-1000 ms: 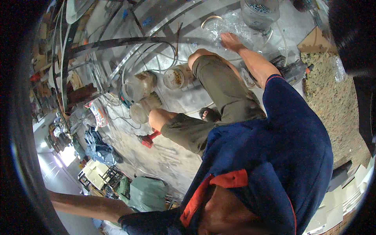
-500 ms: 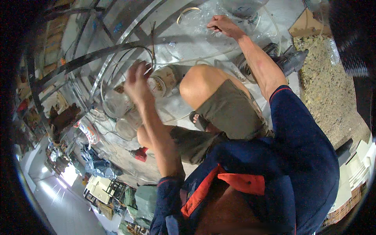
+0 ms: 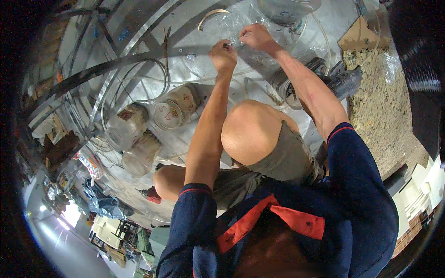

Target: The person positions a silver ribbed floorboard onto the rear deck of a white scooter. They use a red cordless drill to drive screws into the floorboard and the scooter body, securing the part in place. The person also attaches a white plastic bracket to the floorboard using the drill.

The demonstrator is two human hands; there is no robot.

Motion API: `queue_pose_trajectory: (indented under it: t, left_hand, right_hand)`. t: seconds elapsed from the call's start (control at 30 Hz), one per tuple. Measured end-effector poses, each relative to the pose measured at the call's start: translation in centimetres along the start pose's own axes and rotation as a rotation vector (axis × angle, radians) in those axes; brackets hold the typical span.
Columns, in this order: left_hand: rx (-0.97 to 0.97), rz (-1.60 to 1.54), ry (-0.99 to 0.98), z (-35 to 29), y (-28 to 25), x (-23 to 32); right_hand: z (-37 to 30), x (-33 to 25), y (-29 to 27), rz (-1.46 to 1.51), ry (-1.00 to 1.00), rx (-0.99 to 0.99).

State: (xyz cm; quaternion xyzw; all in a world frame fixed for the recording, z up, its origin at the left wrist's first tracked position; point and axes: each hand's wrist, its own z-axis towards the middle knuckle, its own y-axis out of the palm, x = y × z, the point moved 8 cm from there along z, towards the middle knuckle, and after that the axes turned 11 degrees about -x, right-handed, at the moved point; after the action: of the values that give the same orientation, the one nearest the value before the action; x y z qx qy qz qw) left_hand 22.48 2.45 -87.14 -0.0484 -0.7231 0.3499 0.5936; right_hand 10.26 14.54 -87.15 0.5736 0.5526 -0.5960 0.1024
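My left hand (image 3: pixel 223 56) is raised beyond my knee with its fingers curled in. A small dark bit shows at its fingertips, too small to name. Just to its right, my right hand (image 3: pixel 257 38) is closed in a pinch, and what it holds is hidden. A narrow gap separates the two hands. Crumpled clear plastic film (image 3: pixel 241 19) lies right behind them; whether either hand grips it I cannot make out. A curved tan strip (image 3: pixel 209 16) rests left of the film, and a clear rounded container (image 3: pixel 289 10) stands to the right.
Cloudy jars (image 3: pixel 168 114) lie on their sides at left, near a pale hose (image 3: pixel 211 75) and a black curved bar (image 3: pixel 104 69). A dark machine (image 3: pixel 331 76) sits beneath my right forearm, beside a speckled yellowish slab (image 3: pixel 382 120). A red tool (image 3: pixel 152 194) lies by my left knee.
My left hand has swung right and away from me, from above the jars to beside the right hand, and its fingers have closed. My right hand has shifted slightly left. The view has shifted a little.
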Motion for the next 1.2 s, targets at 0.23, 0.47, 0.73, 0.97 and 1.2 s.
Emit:
queue_pose_trajectory:
  t: [0.23, 0.47, 0.73, 0.97, 1.2]
  left_hand:
    - [0.043, 0.288, 0.058, 0.1, 0.5, -0.6]
    - [0.027, 0.134, -0.037, 0.8, 0.9, -1.7]
    - [0.067, 0.199, -0.082, 0.1, -0.2, -1.4]
    - [0.120, 0.235, -0.064, 1.2, 0.0, -0.8]
    - [0.055, 0.350, 0.013, 2.9, 0.4, -1.8]
  right_hand:
    - [1.2, 0.3, 1.3, -0.270, 0.099, 0.013]
    - [0.0, 2.2, 0.5, 0.683, 0.239, -0.195]
    - [0.1, 1.6, -0.2, 0.599, 0.291, -0.070]
    - [3.0, -2.4, 0.6, -0.309, -0.010, 0.011]
    - [3.1, -1.7, -0.6, -0.359, -0.046, -0.082]
